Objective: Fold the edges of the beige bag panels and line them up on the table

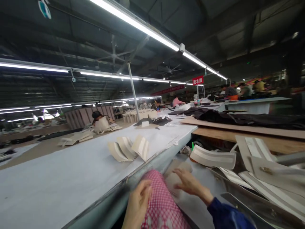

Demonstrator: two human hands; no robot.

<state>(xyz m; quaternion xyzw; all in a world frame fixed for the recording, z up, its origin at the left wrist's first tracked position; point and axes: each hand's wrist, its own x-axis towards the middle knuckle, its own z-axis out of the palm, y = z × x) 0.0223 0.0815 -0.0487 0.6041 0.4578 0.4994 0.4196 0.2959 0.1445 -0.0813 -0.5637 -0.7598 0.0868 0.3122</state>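
Observation:
My left hand [138, 203] rests at the bottom edge against a pink checked cloth [160, 203] over my lap, fingers curled on it, somewhat blurred. To its right, my right hand [189, 183], in a dark blue sleeve, lies with fingers stretched out flat on a beige flat piece [175, 173] on the grey lower shelf. Several curved beige and white strap pieces [128, 148] lie on the white table [59, 178] ahead of me.
A striped beige piece [213, 157] and more flat beige pieces [259, 159] lie to the right below a wooden board [238, 132] carrying dark fabric [250, 119]. Other people work at far tables. A metal pole [132, 87] rises from the table.

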